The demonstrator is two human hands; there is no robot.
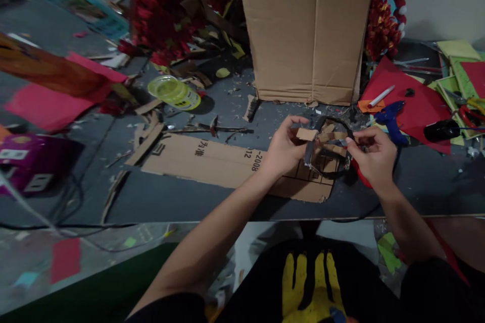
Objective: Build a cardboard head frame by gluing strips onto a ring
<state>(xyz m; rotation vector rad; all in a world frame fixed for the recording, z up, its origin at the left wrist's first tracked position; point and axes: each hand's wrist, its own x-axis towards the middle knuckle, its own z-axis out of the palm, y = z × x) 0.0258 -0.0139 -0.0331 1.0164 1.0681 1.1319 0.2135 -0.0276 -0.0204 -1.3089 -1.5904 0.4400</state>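
Both hands hold a small ring-shaped frame of cardboard strips (333,136), dark on the outside and brown within, just above the table. My left hand (286,146) is closed on its left side, where a short brown cardboard tab (306,134) sticks out by the thumb and fingers. My right hand (373,154) pinches the right edge of the ring between thumb and fingers. Beneath lies a long flat piece of cardboard (212,161) with printed characters. Something red, partly hidden, shows under my right hand.
A tall cardboard box (303,30) stands behind the hands. A blue glue gun (394,120), a white pen (382,96) and red paper (409,91) lie to the right. A clear cup with yellow contents (174,93) and a purple box (34,164) are leftward. Cardboard scraps litter the table.
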